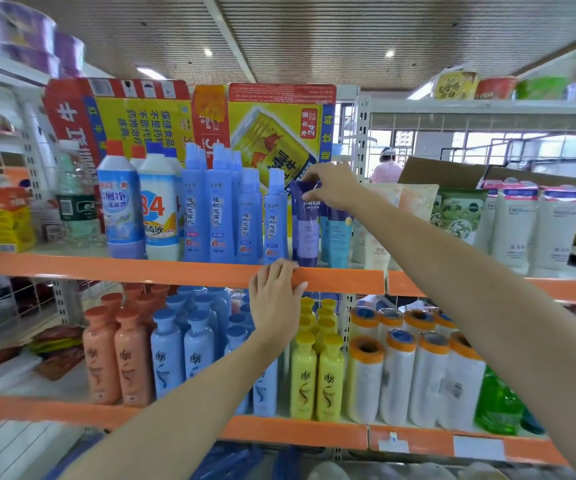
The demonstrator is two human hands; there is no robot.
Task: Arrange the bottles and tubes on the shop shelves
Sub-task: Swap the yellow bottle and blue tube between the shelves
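Purple tube (305,226) upright at the front of our upper shelf (175,268), between blue bottles (224,216) and teal tubes (338,237). Our right hand (331,187) pinches its top, fingers clamped. Left hand (276,299) rests on the orange shelf edge, fingers loosely together.

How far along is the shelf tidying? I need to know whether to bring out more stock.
Mostly tidy: the blue spray bottles on the upper shelf and the yellow bottles below stand upright in rows. In hand: the right hand grips the top of a purple tube standing at the shelf front, while the left hand rests on the orange shelf edge. Left: settling that tube.
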